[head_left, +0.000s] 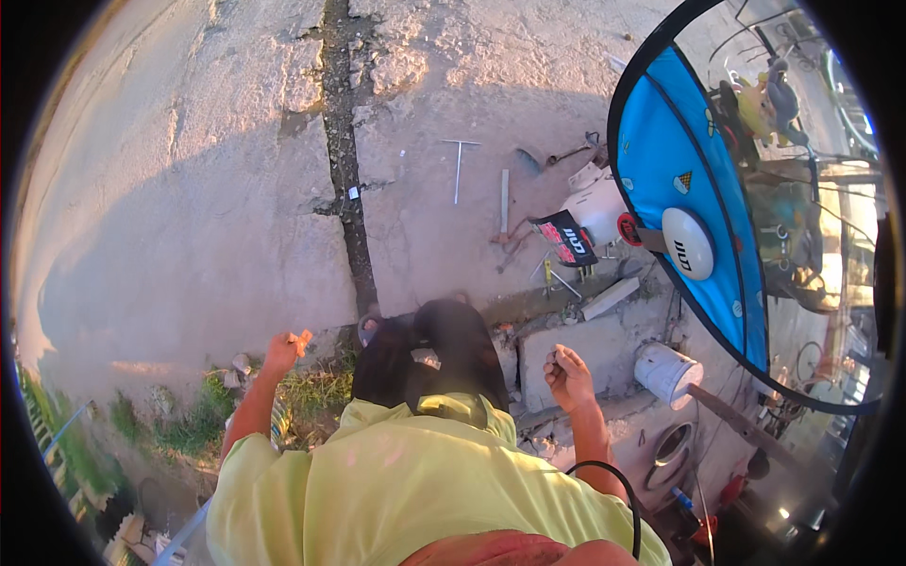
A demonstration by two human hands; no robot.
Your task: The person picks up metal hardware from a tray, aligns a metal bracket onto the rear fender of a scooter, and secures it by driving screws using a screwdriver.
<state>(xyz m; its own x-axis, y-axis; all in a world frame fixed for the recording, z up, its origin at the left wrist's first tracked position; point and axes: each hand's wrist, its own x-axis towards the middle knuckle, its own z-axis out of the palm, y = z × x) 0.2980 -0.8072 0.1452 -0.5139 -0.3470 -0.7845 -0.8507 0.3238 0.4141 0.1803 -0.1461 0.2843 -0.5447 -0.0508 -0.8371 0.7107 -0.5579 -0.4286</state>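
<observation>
My left hand (280, 353) pinches an orange piece (302, 342) above the edge of the concrete (217, 255), near the grass (321, 385), fingers narrow around it. The piece looks light and likely soft (it is too small here to tell its material), so a fingertip grip on its near end should do, with little squeeze in case it crumples. My right hand (568, 378), beside the bucket (658, 371), curls its fingers narrow; I cannot tell whether anything sits between them.
</observation>
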